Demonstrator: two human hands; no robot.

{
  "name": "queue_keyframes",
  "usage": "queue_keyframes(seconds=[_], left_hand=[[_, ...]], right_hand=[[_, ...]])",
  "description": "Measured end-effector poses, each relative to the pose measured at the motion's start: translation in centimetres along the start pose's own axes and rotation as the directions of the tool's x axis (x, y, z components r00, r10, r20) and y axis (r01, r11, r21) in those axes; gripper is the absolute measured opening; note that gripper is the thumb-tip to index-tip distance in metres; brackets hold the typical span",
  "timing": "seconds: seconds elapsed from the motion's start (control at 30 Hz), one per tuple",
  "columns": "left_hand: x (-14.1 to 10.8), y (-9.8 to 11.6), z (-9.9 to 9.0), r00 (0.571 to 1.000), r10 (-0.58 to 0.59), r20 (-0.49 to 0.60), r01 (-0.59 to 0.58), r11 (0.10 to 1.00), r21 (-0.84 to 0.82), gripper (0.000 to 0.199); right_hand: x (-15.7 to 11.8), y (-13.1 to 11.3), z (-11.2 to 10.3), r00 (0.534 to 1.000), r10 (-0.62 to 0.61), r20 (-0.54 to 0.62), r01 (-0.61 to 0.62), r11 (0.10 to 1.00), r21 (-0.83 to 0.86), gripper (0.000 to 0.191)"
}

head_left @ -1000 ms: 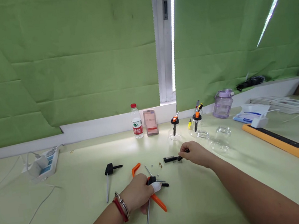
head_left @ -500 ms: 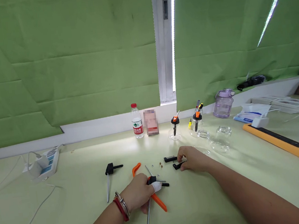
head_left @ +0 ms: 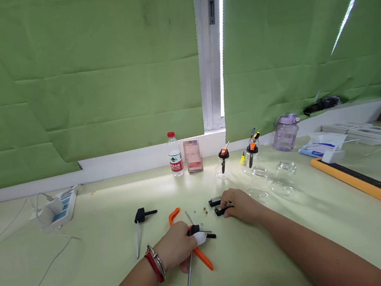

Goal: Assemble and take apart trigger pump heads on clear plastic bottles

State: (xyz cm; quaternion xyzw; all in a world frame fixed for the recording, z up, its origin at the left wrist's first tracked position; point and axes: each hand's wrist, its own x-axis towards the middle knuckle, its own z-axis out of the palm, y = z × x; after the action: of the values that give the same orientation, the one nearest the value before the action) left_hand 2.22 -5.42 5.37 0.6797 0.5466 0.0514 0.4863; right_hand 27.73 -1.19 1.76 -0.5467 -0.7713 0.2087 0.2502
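Nearer black part (head_left: 219, 211) was pinched by the right hand (head_left: 241, 205) at lower centre, left hand (head_left: 179, 243) gripped an orange-and-black tool (head_left: 202, 257), small bits (head_left: 205, 212) lay between, clear jar (head_left: 283, 180) stood right of centre

Bright orange and black on pale green

The table (head_left: 102, 249) is pale yellow-green, the blinds (head_left: 119, 91) a deeper green. The handles (head_left: 203, 259) are orange, the rod (head_left: 189, 276) silver. Both blocks (head_left: 214, 202) are black. The T-shaped tool (head_left: 139, 215) is black with a silver shaft. The thumb wrap (head_left: 200, 238) is white, the wristband (head_left: 153, 266) red, the bangle (head_left: 159, 259) silver. The bottle (head_left: 176, 163) has a red cap and a red-and-white label; the jug (head_left: 285, 136) is lilac, the long bar (head_left: 363, 183) yellow-orange and black.
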Motion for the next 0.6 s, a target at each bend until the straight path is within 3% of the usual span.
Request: queue_keyframes(seconds=[0.2, 0.27, 0.43, 0.6], left_hand=[[0.1, -0.2, 0.1, 1.000, -0.007, -0.001, 0.007, 1.000, 0.027, 0.034], [0.1, -0.1, 0.1, 1.000, -0.010, 0.000, 0.010, 0.999, 0.033, 0.033], [0.0, 0.3, 0.0, 1.000, -0.012, -0.015, 0.012, 0.999, 0.036, 0.031], [0.1, 0.0, 0.1, 1.000, -0.012, -0.015, 0.012, 0.999, 0.040, 0.027]], right_hand=[[0.2, -0.6, 0.5, 0.998, -0.061, -0.020, 0.061, 0.998, -0.026, 0.013], [-0.1, -1.4, 0.6, 0.990, -0.144, -0.013, 0.143, 0.988, -0.061, 0.015], [-1.0, -3.7, 1.8, 0.898, -0.430, 0.094, 0.440, 0.871, -0.219, 0.019], [-1.0, -4.6, 3.0, 0.873, -0.450, 0.186, 0.487, 0.789, -0.375, 0.033]])
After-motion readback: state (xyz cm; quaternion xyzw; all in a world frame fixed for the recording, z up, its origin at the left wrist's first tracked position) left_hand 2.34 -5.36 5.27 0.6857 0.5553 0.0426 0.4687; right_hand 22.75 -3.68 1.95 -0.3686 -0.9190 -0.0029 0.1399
